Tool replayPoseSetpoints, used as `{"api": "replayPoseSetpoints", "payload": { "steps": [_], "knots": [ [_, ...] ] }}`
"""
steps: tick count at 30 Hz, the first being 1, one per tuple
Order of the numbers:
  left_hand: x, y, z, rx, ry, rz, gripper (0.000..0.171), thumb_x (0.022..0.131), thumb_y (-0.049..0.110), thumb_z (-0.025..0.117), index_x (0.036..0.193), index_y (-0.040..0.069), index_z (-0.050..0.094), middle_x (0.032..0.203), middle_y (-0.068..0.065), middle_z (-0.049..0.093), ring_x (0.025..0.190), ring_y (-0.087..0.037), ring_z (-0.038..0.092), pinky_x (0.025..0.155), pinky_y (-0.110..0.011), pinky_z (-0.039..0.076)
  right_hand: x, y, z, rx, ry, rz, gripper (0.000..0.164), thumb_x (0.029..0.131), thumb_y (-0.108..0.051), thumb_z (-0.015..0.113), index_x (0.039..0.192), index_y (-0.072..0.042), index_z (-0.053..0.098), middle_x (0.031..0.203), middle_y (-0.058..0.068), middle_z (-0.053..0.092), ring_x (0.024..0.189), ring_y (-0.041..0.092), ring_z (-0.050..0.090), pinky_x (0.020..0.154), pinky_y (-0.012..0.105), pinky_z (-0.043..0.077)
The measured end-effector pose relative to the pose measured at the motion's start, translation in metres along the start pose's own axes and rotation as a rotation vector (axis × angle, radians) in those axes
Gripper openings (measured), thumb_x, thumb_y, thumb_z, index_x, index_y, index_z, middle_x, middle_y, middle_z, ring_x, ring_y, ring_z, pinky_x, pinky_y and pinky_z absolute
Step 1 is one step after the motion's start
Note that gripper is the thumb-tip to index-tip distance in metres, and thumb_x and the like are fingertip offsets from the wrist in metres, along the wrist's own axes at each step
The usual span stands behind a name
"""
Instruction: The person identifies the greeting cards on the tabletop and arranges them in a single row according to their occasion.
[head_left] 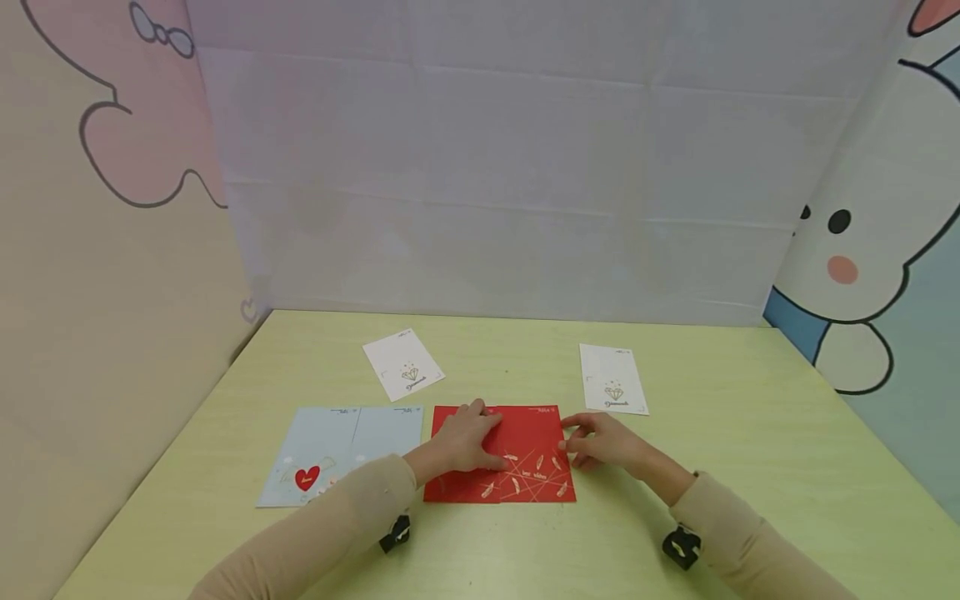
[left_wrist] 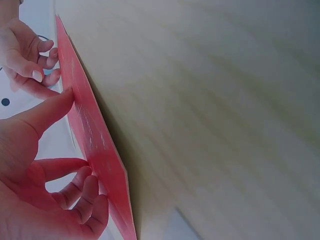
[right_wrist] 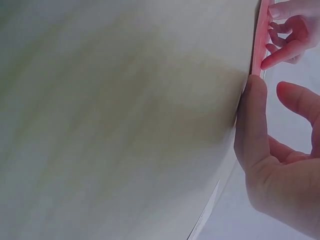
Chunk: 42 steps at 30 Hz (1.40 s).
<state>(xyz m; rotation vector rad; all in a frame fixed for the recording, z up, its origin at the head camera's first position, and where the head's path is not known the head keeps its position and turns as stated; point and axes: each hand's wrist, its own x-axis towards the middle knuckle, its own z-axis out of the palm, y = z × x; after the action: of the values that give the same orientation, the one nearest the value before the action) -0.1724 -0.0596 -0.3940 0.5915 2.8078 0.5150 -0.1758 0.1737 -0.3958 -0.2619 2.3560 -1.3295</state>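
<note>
Beige sleeve [head_left: 330,525] partly hides blue card [head_left: 322,437] at left. Left hand [head_left: 465,442], fingers spread, covers part of red card [head_left: 536,442]; right hand [head_left: 603,442], loose, touches its right edge.

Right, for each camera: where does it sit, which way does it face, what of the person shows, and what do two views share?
Head: worn on the head, facing forward and down at the red card and table; left hand, right hand and both sleeves show.
Left wrist: worn there, looking across the table and card; left hand near, right hand beyond.
Right wrist: worn there, facing the table and card; right hand near, left beyond.
Both wrist views share the card and hands.
</note>
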Motion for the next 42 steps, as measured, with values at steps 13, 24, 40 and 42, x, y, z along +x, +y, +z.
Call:
{"api": "replayPoseSetpoints", "payload": {
  "steps": [13, 24, 40, 42],
  "knots": [
    [0.000, 0.001, -0.002, -0.040, -0.003, -0.001, 0.071, 0.067, 0.036, 0.075, 0.127, 0.010, 0.047, 0.103, -0.003, 0.042, 0.096, -0.018, 0.040, 0.072, -0.031, 0.043, -0.003, 0.000, -0.010, 0.057, 0.009, 0.001, 0.043, 0.085, -0.014, 0.058, 0.119, 0.008, 0.045, 0.087, 0.010, 0.057, 0.069, 0.023, 0.059, 0.064, 0.033, 0.050],
    [0.012, 0.010, -0.015, -0.266, 0.166, 0.113, 0.057, 0.077, 0.032, 0.067, 0.124, 0.006, 0.049, 0.109, -0.009, 0.047, 0.096, -0.020, 0.044, 0.075, -0.031, 0.043, -0.010, -0.003, -0.068, 0.145, 0.127, -0.029, 0.046, 0.091, -0.017, 0.046, 0.126, 0.011, 0.034, 0.110, 0.027, 0.049, 0.085, 0.028, 0.058, 0.074, 0.034, 0.048],
    [0.059, 0.042, -0.018, -1.076, 0.106, -0.078, 0.047, 0.090, 0.027, 0.052, 0.125, -0.003, 0.044, 0.120, -0.014, 0.048, 0.109, -0.030, 0.047, 0.087, -0.039, 0.040, -0.002, 0.027, -0.115, 0.247, 0.300, -0.019, 0.056, 0.095, -0.023, 0.040, 0.132, 0.014, 0.021, 0.119, 0.030, 0.041, 0.090, 0.013, 0.057, 0.076, 0.025, 0.046],
    [0.064, 0.046, -0.017, -1.092, 0.105, -0.103, 0.047, 0.090, 0.025, 0.052, 0.125, -0.005, 0.043, 0.121, -0.015, 0.047, 0.108, -0.030, 0.048, 0.085, -0.038, 0.041, -0.002, 0.029, -0.118, 0.276, 0.311, -0.018, 0.055, 0.095, -0.021, 0.040, 0.131, 0.016, 0.020, 0.114, 0.028, 0.044, 0.085, 0.009, 0.058, 0.075, 0.024, 0.046]
  ]
}}
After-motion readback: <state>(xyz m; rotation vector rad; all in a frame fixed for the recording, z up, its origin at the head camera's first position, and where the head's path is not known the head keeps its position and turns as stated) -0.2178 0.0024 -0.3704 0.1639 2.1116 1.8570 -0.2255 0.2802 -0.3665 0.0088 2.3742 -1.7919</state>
